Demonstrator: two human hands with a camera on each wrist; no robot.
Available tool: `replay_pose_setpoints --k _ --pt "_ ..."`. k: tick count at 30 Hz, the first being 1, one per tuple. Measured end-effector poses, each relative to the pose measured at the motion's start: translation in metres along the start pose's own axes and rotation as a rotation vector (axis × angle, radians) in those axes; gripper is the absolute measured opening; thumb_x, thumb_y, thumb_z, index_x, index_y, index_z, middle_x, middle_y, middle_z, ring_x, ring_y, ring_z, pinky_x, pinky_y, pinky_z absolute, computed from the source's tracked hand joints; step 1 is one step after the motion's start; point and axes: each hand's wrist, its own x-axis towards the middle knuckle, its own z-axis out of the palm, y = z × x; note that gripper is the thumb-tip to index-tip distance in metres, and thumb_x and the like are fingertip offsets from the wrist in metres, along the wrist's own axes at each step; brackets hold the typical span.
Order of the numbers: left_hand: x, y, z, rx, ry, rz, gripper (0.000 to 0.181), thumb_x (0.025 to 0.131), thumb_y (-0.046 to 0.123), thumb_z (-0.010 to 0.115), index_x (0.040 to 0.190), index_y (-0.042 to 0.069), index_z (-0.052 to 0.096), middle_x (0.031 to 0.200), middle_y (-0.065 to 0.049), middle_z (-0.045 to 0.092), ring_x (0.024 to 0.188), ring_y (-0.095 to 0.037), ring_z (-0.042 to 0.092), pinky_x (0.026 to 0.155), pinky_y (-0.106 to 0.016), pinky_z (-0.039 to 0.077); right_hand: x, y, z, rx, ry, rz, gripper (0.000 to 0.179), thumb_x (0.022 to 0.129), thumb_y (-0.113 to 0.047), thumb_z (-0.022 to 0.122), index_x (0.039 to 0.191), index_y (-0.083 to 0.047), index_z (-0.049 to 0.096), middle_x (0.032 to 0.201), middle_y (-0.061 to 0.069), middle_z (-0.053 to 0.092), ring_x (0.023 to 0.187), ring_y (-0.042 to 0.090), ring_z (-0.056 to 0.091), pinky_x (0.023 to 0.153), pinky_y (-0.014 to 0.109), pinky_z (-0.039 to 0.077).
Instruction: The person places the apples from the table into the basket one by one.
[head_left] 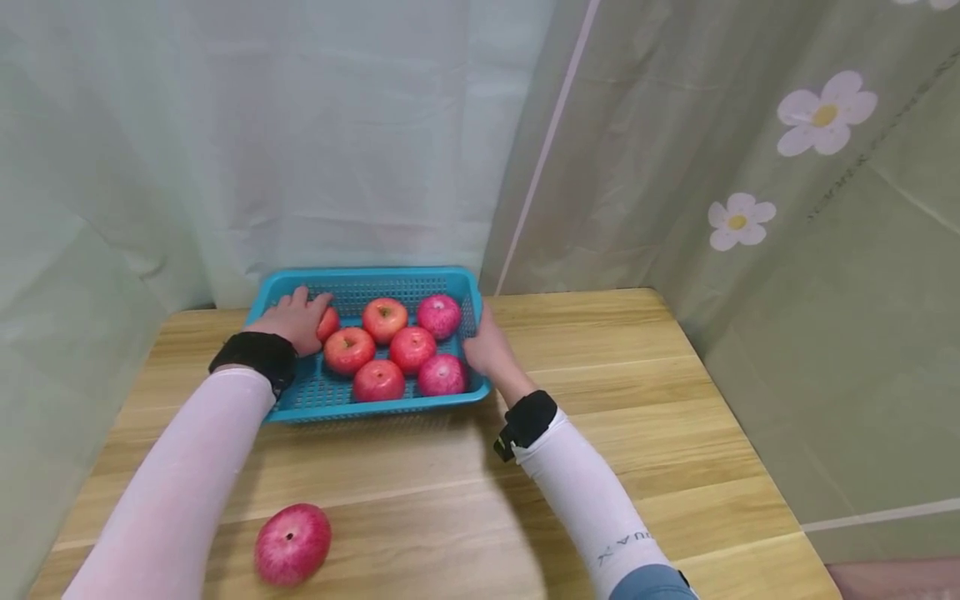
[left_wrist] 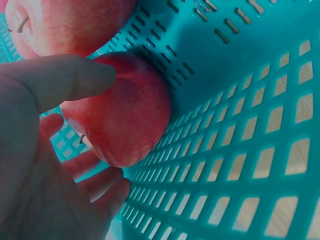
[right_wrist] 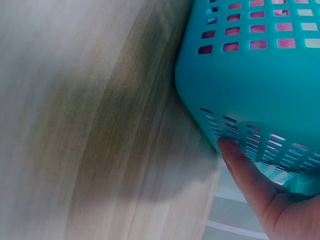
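My left hand [head_left: 291, 322] is inside the left end of a blue plastic basket [head_left: 337, 411], at a red apple [left_wrist: 135, 110]. In the left wrist view its thumb lies across the apple's upper side and the fingers curl beneath, close to the slotted wall. My right hand [head_left: 491, 354] grips the basket's right end at the rim, with a finger [right_wrist: 245, 175] against the outer wall. Several more apples sit in the basket, among them a red one [head_left: 349, 351] beside the left hand and a deep pink one [head_left: 442, 375] near the right.
A deep pink apple [head_left: 292, 544] lies on the wooden table [head_left: 405, 508], in front of the basket and to the left. Behind the basket hangs a pale curtain [head_left: 360, 150]. A flowered curtain [head_left: 825, 275] runs along the table's right edge.
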Motion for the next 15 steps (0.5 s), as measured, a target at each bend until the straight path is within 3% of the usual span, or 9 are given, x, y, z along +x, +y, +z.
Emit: replay_pose_setpoints --k 8,15 --pt "-0.006 0.001 -0.002 0.002 0.005 0.009 0.076 0.086 0.017 0.063 0.152 -0.001 0.028 0.142 -0.038 0.022 0.125 -0.057 0.024 0.101 -0.071 0.031 0.000 -0.002 0.000 -0.008 0.003 0.034 0.078 0.087 0.004 0.053 0.157 -0.011 0.020 0.149 0.014 0.043 0.132 0.028 0.039 0.108 0.051 0.036" --pt "-0.012 -0.001 -0.007 0.012 0.059 0.069 0.081 0.082 0.015 0.067 0.151 0.002 0.028 0.138 -0.035 0.028 0.121 -0.054 0.029 0.096 -0.069 0.036 0.000 -0.002 0.001 0.010 -0.001 0.046 0.078 0.087 0.005 0.054 0.156 -0.012 0.020 0.148 0.014 0.043 0.133 0.029 0.039 0.108 0.052 0.036"
